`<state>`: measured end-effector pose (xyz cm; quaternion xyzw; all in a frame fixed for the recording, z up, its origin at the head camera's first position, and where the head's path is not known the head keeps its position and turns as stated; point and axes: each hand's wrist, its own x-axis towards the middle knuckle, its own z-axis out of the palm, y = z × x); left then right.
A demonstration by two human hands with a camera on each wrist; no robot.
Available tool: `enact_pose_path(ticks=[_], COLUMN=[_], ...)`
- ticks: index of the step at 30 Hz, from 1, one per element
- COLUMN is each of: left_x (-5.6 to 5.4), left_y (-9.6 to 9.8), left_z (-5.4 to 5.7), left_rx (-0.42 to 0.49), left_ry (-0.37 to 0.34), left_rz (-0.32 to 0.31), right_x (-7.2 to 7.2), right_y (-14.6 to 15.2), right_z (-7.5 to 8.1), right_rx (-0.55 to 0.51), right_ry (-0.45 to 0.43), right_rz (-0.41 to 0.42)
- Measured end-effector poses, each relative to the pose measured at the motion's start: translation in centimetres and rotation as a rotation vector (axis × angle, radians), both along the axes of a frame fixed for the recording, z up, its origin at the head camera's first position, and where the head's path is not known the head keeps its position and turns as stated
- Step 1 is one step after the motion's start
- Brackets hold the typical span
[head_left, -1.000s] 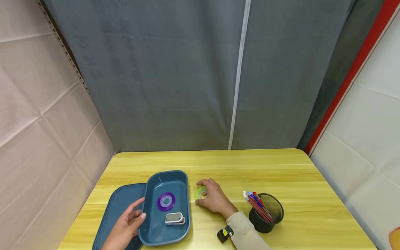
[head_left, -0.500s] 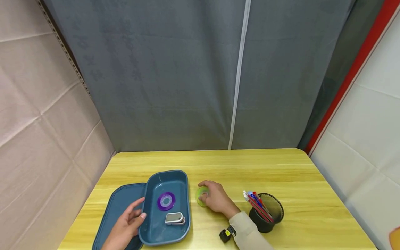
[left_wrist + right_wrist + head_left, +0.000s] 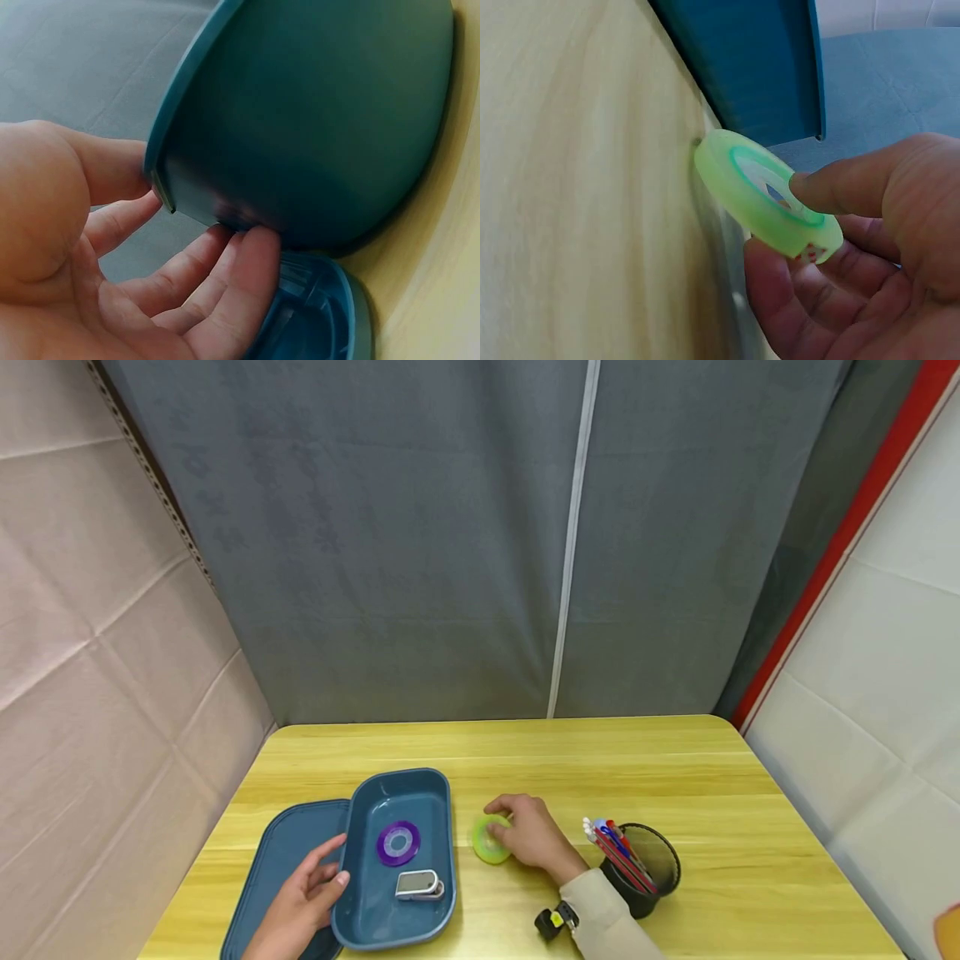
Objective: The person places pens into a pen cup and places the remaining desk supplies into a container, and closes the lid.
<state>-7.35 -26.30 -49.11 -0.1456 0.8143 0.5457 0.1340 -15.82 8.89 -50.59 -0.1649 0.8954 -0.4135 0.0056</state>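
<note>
A yellow-green roll of tape (image 3: 489, 846) is pinched by my right hand (image 3: 534, 835), just right of a blue box (image 3: 452, 893). In the right wrist view the thumb lies at the roll's core and the fingers are under its edge; the tape roll (image 3: 780, 225) is tilted, its far edge close to the table. My left hand (image 3: 303, 893) holds the box's left side. In the left wrist view its thumb is at the rim and the fingertips (image 3: 259, 251) bear on the outer wall. Inside the box lie a purple tape roll (image 3: 387, 853) and a small silver gadget (image 3: 417, 883).
A blue lid (image 3: 281, 839) lies left of the box, partly covered by it and by my left hand. To the right, beside my right sleeve, stands a black mesh pen holder (image 3: 632, 902) with several pens and pencils. A grey curtain (image 3: 420, 568) hangs behind the table.
My right hand has moved a little to the right and toward me, and the yellow-green tape roll has gone with it. The left hand and the box stay in place.
</note>
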Motion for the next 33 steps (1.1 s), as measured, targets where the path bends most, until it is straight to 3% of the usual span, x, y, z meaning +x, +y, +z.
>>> enact_pose_path(ticks=[10,18,33], left_x=[0.1,0.0,0.0], left_y=[-0.1,-0.1,-0.2], left_z=[-0.3,-0.1,-0.3], left_rx=[-0.001,-0.001,0.004], left_ry=[0.001,-0.002,-0.012], left_rz=[-0.005,-0.012,-0.013], right_x=[0.1,0.7,1.6], right_y=[0.3,0.2,-0.3], right_z=[0.5,2.4,4.7], right_rx=[-0.067,-0.206,-0.266], right_ry=[-0.060,-0.164,-0.132], right_rz=[-0.014,0.014,0.037])
